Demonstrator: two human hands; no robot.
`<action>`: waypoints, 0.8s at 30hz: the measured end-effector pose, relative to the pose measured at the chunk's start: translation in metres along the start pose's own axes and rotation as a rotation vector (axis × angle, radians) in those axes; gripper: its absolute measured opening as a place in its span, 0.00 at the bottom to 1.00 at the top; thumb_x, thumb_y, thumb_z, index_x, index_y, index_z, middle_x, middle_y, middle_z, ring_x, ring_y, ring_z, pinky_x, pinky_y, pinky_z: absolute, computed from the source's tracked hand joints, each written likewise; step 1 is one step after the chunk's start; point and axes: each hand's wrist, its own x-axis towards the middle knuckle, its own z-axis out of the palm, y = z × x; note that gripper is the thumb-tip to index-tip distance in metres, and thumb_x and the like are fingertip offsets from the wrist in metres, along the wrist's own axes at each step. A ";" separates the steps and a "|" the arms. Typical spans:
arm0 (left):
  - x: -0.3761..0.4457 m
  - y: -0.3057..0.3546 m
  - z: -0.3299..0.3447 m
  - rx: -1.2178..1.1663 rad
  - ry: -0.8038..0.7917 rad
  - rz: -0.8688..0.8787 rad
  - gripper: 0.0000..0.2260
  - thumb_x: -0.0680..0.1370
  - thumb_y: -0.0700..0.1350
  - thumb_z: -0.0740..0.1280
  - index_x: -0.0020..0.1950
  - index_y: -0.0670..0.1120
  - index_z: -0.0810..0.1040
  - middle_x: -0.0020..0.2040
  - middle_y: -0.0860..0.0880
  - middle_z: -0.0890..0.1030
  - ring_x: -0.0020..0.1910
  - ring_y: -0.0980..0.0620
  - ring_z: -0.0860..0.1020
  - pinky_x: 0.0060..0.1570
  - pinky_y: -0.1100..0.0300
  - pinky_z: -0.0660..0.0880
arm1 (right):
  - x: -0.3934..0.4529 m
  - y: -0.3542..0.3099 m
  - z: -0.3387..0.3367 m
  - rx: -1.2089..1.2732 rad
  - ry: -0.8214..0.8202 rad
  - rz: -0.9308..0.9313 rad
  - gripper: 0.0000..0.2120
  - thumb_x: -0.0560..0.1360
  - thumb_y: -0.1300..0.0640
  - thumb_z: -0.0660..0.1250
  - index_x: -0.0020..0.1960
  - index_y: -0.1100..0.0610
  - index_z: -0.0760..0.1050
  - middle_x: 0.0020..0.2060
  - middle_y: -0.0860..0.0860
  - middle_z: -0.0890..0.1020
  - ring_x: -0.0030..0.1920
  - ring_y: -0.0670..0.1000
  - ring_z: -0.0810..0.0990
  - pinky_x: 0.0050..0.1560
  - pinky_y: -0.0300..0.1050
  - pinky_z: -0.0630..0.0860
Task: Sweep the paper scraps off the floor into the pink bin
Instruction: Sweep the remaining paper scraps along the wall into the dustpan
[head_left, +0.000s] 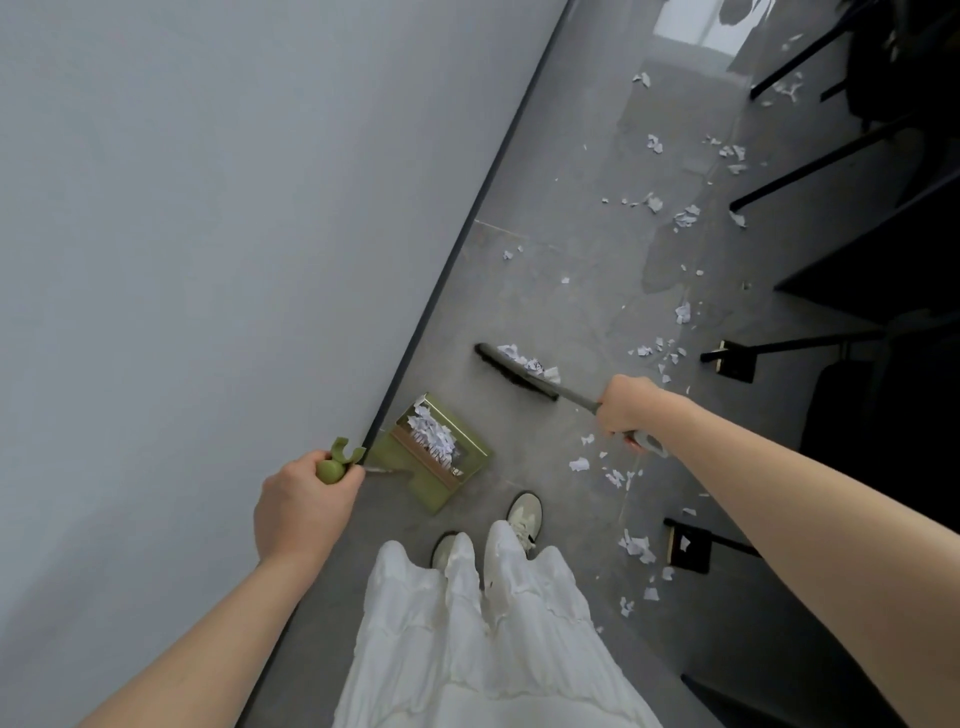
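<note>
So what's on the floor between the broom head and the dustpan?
Head view: bare grey floor between broom head and dustpan. The scraps sit on the broom's far side.

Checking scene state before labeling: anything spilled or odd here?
Yes. Torn paper scraps lie strewn across the grey floor, from near the shoes to the far chair legs. Some already sit in the green dustpan, and a few lie against the brush head. No pink bin is in view.

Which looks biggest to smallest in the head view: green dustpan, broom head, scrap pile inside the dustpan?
1. green dustpan
2. broom head, long but thin, and farther from the camera, so its rank against the dustpan is unsure
3. scrap pile inside the dustpan
</note>
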 end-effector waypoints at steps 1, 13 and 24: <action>0.003 0.010 0.005 0.003 0.004 0.004 0.14 0.74 0.51 0.71 0.31 0.47 0.75 0.26 0.48 0.75 0.29 0.45 0.74 0.28 0.58 0.69 | 0.002 0.008 -0.005 -0.017 0.024 -0.007 0.07 0.77 0.60 0.61 0.51 0.61 0.74 0.32 0.52 0.77 0.37 0.54 0.78 0.34 0.42 0.73; 0.028 0.081 0.042 0.044 0.019 0.043 0.12 0.73 0.53 0.71 0.34 0.48 0.77 0.30 0.48 0.77 0.34 0.43 0.76 0.33 0.57 0.71 | 0.007 0.091 -0.039 -0.004 -0.095 -0.008 0.17 0.78 0.56 0.61 0.63 0.60 0.78 0.52 0.55 0.84 0.43 0.52 0.81 0.34 0.35 0.72; 0.036 0.100 0.050 -0.011 0.013 0.030 0.13 0.73 0.53 0.71 0.32 0.48 0.76 0.27 0.49 0.77 0.31 0.45 0.76 0.31 0.57 0.73 | 0.064 0.108 -0.047 0.075 0.022 0.062 0.16 0.71 0.59 0.65 0.58 0.56 0.78 0.42 0.56 0.78 0.30 0.51 0.74 0.26 0.39 0.69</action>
